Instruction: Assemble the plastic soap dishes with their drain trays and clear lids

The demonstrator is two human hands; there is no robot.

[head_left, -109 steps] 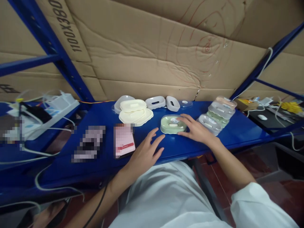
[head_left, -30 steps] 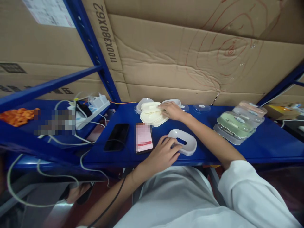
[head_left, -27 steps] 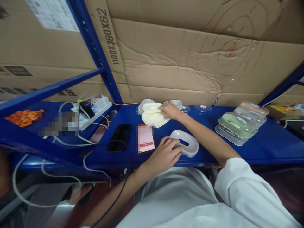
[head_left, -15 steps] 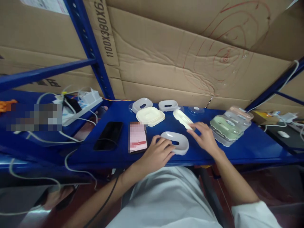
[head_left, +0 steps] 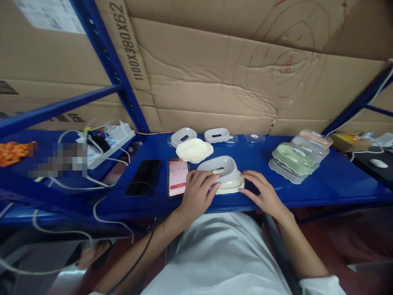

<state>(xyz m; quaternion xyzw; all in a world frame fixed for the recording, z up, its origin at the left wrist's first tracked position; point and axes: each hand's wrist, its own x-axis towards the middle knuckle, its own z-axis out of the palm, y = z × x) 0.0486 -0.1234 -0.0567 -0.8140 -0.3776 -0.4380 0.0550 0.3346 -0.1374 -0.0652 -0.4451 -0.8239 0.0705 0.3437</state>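
Observation:
A grey oval soap dish [head_left: 227, 164] with a slot in its floor is tilted over a cream scalloped tray [head_left: 229, 190] near the table's front edge. My left hand [head_left: 199, 188] grips the dish by its left side. At the right, my right hand [head_left: 259, 190] has thumb and fingertips around the edge of the cream tray, close to the dish. Most of the tray is hidden under the dish. Behind them lie a stack of cream trays [head_left: 194, 150] and two more grey dishes, one at the left [head_left: 181, 135] and one in the middle [head_left: 216, 135].
A lit phone [head_left: 177, 178] and a dark phone [head_left: 143, 177] lie left of my hands. Clear lids [head_left: 254, 139] are at the back. Finished-looking lidded boxes in green [head_left: 293, 159], grey and peach stand at the right. A power strip [head_left: 110, 147] with cables is far left.
My right hand has brought the cream tray from beyond the dish to under it. My left hand has lifted and tilted the grey dish over the tray.

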